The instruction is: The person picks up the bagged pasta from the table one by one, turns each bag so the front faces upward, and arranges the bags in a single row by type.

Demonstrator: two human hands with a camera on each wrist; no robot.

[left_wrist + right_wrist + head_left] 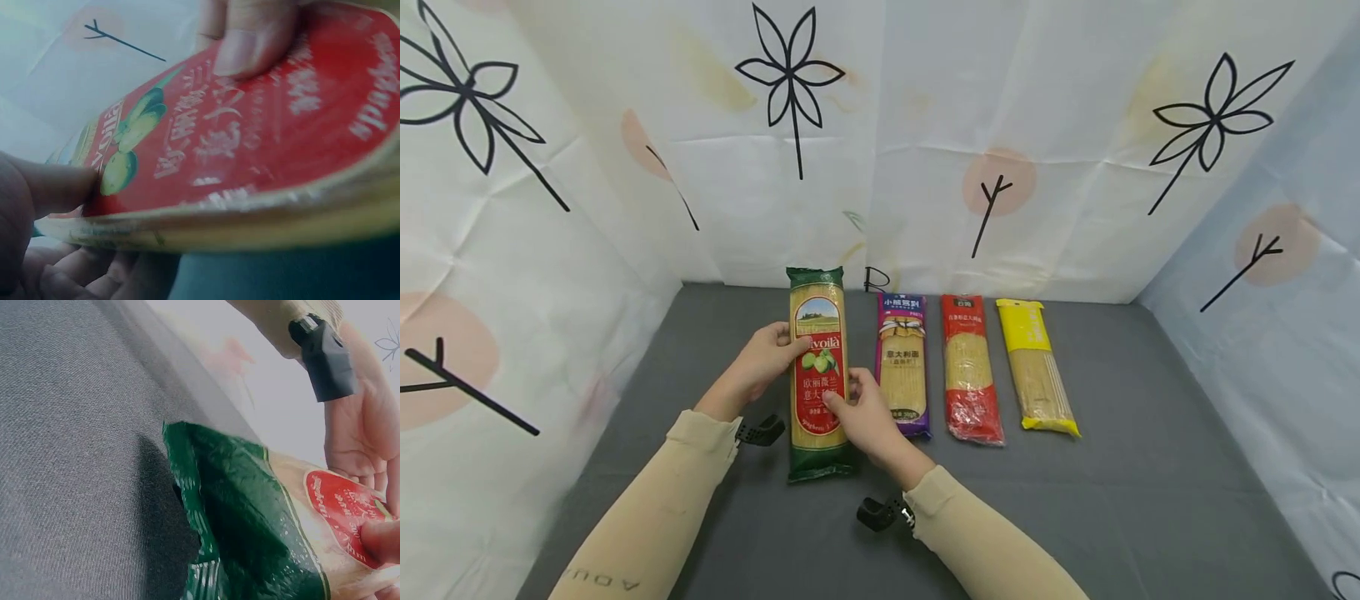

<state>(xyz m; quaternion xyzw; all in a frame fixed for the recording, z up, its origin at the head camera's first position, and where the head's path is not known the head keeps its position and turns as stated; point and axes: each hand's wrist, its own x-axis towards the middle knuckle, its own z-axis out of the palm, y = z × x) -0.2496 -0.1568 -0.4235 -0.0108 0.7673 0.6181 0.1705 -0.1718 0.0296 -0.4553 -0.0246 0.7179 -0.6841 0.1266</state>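
Both hands hold a spaghetti pack with green ends and a red label showing olives. It is raised off the grey table, with its shadow below in the right wrist view. My left hand grips the pack's left edge, thumb on the label and fingers curled underneath. Lower on the right edge, my right hand pinches it, thumb on the red print. The crimped green end points toward the near side. Most of the right fingers are hidden behind the pack.
To the right, a purple pasta pack, a red pasta pack and a yellow pasta pack lie side by side on the grey table. Printed white cloth walls the back and sides.
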